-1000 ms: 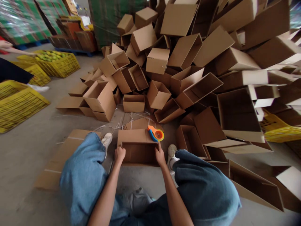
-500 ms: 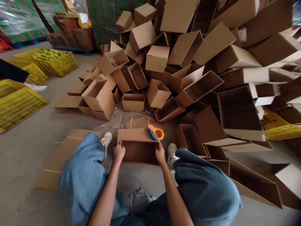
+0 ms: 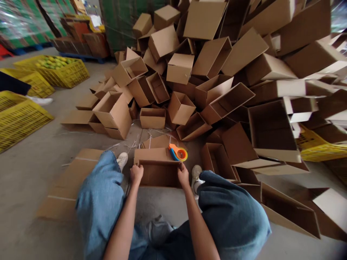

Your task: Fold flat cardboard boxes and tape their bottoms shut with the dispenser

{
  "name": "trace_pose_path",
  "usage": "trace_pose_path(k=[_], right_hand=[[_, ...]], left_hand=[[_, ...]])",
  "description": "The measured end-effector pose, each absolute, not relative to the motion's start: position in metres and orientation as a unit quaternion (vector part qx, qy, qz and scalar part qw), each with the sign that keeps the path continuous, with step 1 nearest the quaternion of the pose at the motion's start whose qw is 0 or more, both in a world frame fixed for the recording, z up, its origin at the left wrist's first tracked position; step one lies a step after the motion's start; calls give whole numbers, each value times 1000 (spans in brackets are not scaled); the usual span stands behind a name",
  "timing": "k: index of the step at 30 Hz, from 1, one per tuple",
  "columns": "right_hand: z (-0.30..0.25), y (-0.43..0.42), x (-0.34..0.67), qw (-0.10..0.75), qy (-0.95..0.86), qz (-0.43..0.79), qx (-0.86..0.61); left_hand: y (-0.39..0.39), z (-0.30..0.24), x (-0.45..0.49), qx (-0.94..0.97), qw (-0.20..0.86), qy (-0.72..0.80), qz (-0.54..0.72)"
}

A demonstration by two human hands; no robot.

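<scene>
Left hand (image 3: pixel 136 174) and right hand (image 3: pixel 183 177) closed around the side edges of an open cardboard box (image 3: pixel 159 174), box on the concrete floor (image 3: pixel 24 180) between blue jeans (image 3: pixel 97 202), orange-and-blue tape dispenser (image 3: pixel 178 153) resting on its far flap, heap of cardboard boxes (image 3: pixel 211 61) beyond

Landmark: open cardboard box (image 3: pixel 159 176) | you're gripping its left rim with your left hand (image 3: pixel 136 174) | you're gripping its right rim with your right hand (image 3: pixel 183 177) | orange-and-blue tape dispenser (image 3: pixel 177 152) is resting on its far flap | heap of cardboard boxes (image 3: pixel 206 72) is towering beyond it
</scene>
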State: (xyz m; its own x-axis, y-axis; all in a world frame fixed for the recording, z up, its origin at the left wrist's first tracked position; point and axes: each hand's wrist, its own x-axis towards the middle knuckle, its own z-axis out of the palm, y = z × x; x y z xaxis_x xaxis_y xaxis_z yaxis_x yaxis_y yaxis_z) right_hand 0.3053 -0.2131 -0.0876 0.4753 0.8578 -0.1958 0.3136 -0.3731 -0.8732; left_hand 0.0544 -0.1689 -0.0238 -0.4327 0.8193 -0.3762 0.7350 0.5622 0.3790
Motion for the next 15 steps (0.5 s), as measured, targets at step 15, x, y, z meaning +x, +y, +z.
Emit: trace_pose_path(k=[15], right_hand=[[-72, -207, 302, 419, -440, 290, -739]], left_hand=[[-169, -18, 31, 515, 276, 810, 53]])
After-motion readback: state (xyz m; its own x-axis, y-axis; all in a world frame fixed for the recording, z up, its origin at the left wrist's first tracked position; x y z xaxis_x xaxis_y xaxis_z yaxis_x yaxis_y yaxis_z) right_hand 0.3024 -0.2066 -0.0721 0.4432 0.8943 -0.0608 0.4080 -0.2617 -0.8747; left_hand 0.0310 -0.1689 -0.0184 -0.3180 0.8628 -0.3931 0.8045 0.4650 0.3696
